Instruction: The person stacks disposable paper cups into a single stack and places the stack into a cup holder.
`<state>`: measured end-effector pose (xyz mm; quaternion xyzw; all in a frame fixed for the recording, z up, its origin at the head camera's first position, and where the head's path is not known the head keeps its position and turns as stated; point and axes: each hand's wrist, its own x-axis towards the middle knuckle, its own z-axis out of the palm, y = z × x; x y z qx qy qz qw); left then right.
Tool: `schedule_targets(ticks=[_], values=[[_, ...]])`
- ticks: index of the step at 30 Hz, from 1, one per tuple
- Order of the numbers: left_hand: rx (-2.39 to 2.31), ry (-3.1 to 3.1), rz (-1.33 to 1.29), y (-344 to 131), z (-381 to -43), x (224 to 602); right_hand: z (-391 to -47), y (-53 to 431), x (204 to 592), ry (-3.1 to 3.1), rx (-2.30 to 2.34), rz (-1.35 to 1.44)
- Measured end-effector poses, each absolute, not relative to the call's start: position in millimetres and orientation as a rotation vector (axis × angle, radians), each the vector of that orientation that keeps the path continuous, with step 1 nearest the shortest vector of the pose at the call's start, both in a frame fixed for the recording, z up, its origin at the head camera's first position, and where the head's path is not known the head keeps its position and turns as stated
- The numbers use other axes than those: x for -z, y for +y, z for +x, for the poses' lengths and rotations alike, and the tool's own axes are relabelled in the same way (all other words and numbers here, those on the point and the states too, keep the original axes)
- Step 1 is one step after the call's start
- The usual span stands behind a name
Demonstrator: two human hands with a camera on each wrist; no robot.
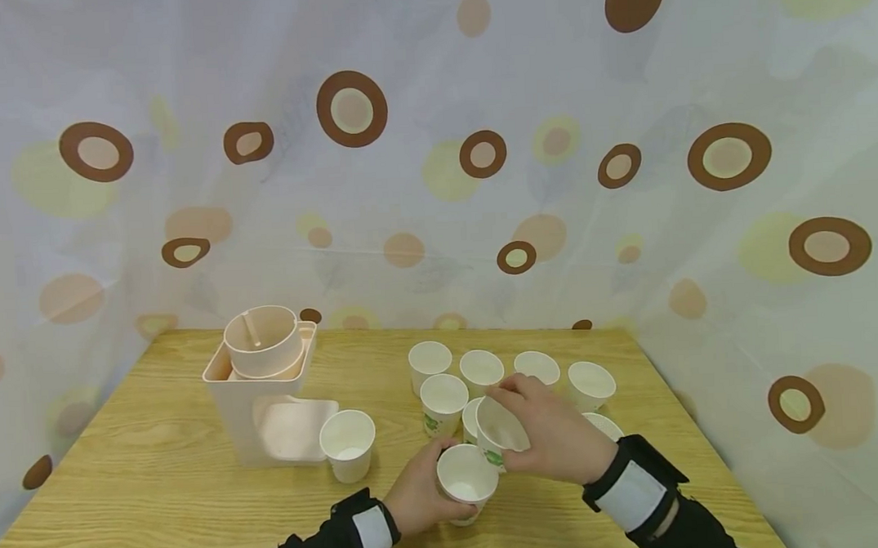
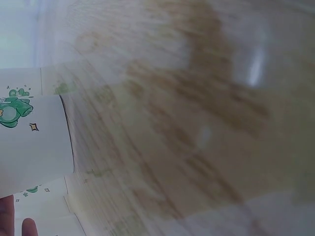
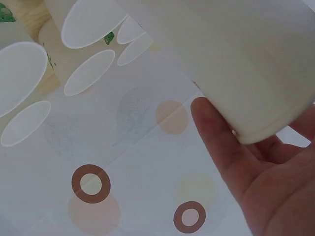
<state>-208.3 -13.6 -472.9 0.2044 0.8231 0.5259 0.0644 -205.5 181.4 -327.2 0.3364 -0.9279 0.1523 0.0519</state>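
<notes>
My left hand (image 1: 421, 489) holds a white paper cup (image 1: 466, 472) with its mouth up, near the front of the table. In the left wrist view, a cup (image 2: 37, 147) with a green cartoon print shows at the left edge, with fingertips (image 2: 29, 228) below. My right hand (image 1: 556, 432) grips another paper cup (image 1: 501, 428), tilted, just behind and right of the left one; the two overlap in the head view. The right wrist view shows this cup (image 3: 236, 64) close up with fingers (image 3: 214, 128) against its side.
Several white paper cups (image 1: 444, 395) stand upright in a group behind the hands. One more cup (image 1: 347, 441) stands left, beside a pale pink box (image 1: 239, 413) with a round container (image 1: 263, 339) in its top. A patterned sheet (image 1: 406, 194) hangs behind the wooden table (image 1: 162, 507).
</notes>
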Motion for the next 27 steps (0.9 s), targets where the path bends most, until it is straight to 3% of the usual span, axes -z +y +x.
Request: schedule_targets(ticks=[27], values=[[-1.648,2.42,0.636,-14.1,-206.7,471.8,-206.6,161.4,345.5,-2.786,-0.474,1.228]])
